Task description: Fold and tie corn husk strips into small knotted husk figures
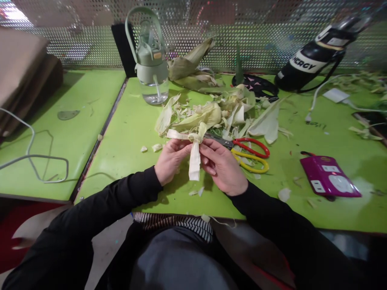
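Between my two hands is a pale corn husk strip [195, 159], knotted or folded at its top, with one end hanging down and another pointing left. My left hand [171, 160] pinches it from the left side. From the right, the fingers of my right hand [222, 165] close on it near the knot. Just beyond my right hand lie scissors [250, 153] with one red and one yellow handle, their blades partly hidden by husks. A pile of corn husks [208, 114] and scraps spreads behind my hands on the green table [121, 141].
A water bottle [152, 76] stands behind the pile, beside a perforated screen [256, 40]. A black bottle [311, 60] leans at the back right. At right lies a purple power strip [331, 177]. Cables [33, 161] and cardboard [24, 72] are at left, past a table seam.
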